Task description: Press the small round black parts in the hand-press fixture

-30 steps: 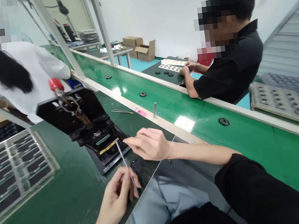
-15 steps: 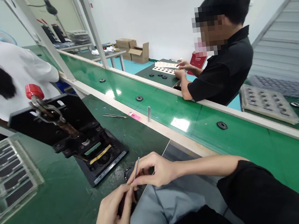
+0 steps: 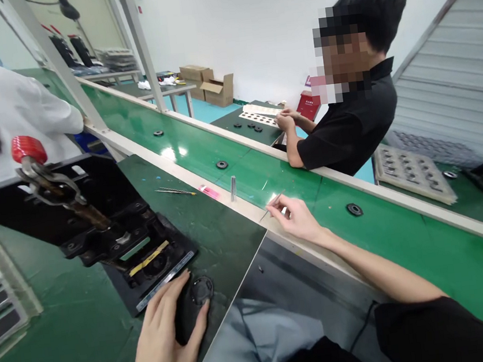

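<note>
My left hand (image 3: pixel 170 322) is low over the green work table, thumb and fingers spread apart beside a round black part (image 3: pixel 202 290). The thumb tip is at the near edge of that part; I cannot tell whether it touches. Just behind stands a black press fixture (image 3: pixel 146 261) with a red-knobbed lever (image 3: pixel 28 150) and a yellow strip across its base. My right hand (image 3: pixel 296 218) is out over the conveyor's pale near rail, fingertips pinched on a thin metal rod (image 3: pixel 266 212).
Beyond the table runs a green conveyor belt (image 3: pixel 245 175) with several black round parts. Tweezers (image 3: pixel 175 192), a pink packet (image 3: pixel 208 192) and an upright metal pin (image 3: pixel 233 188) lie near its rail. A trayed stack (image 3: pixel 7 289) is at left. Two co-workers sit nearby, one across the belt.
My hands have come apart. The right moved away to the conveyor rail with the thin metal rod; the left opened and settled by the round black part. The view shifted slightly.
</note>
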### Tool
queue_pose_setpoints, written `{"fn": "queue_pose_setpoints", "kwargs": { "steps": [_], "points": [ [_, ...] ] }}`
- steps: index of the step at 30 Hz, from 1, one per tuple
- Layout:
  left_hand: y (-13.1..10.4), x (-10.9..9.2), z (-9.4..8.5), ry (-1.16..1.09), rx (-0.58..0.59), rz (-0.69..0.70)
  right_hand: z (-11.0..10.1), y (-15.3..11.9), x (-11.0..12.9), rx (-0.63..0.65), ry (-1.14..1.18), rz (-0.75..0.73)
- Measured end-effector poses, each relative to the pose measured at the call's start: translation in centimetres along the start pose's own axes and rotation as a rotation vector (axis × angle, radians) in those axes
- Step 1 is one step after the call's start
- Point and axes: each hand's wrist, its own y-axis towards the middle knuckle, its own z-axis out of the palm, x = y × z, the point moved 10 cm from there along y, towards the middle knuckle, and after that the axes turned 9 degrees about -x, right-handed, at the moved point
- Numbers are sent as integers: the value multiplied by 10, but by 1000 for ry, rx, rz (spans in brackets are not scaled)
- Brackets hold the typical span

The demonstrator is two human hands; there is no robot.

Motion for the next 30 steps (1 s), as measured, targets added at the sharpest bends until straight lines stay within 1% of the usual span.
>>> {"fn": "queue_pose_setpoints", "kwargs": {
  "steps": [2,4,8,10,12,14,16,18,19,20,22,24,27,29,30],
  "points": [
    [-1,1,2,4,4,4,-1,-1,-9,-19,32,32],
    [-2,1,4,-3,14,7,2,-1,-10,-19,49,44],
    [-3,3,4,-11,18,-11,19,-2,-7,57,12,-3],
    [-4,3,4,-16,19,-33,30,-7,-9,110,-4,-15],
    [-4,3,4,-30,22,-59,36,-12,-14,124,2,-3],
    [-4,2,4,-50,22,-86,32,-14,-15,64,32,15],
    [-4,2,3,-65,17,-105,19,-13,-12,-58,86,42],
    [-5,3,3,-81,6,-116,5,-9,-2,-163,153,66],
    [-5,4,3,-92,2,-120,3,-7,6,-177,183,68],
    [-6,6,3,-102,0,-127,5,-5,16,-159,209,61],
    [-7,9,5,-122,-1,-145,22,-3,37,-52,269,44],
    [-8,11,6,-133,13,-169,48,-7,58,88,355,33],
    [-10,9,6,-157,67,-230,92,-21,86,276,496,23],
    [-12,8,7,-193,106,-277,116,-31,98,357,558,19],
    [-13,7,7,-210,125,-292,124,-36,100,374,582,22]
  ]
}}
